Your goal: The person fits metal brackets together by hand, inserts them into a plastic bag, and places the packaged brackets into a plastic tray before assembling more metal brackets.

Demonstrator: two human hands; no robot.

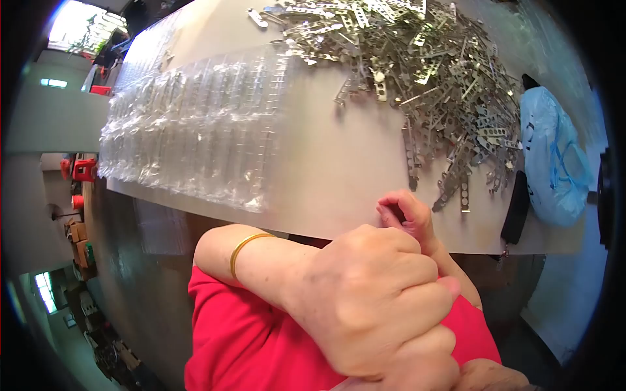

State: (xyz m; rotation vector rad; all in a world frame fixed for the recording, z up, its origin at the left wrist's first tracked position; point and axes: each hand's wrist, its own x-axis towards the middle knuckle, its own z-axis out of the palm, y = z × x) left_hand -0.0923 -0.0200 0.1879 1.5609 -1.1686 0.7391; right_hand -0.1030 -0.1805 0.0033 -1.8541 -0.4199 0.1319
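My left hand (385, 296), with a gold bangle (238, 251) on its wrist, is closed in a fist close to the camera. Its palm side is turned away, so anything inside it is hidden. Behind it, at the table's front edge, my right hand (411, 218) has its fingers curled in. What those fingers hold, if anything, is too small to make out. Beyond my right hand spreads a large heap of flat metal strips (450, 98) with punched holes. A single perforated strip (465, 195) lies nearest to my right hand's far side.
Clear plastic packs (195, 130) lie in rows on the table (319, 156) at the left. A light blue plastic bag (551, 156) sits at the right edge beside a black strap-like object (516, 208). Red stools (85, 169) and cardboard boxes (78, 231) stand on the far left.
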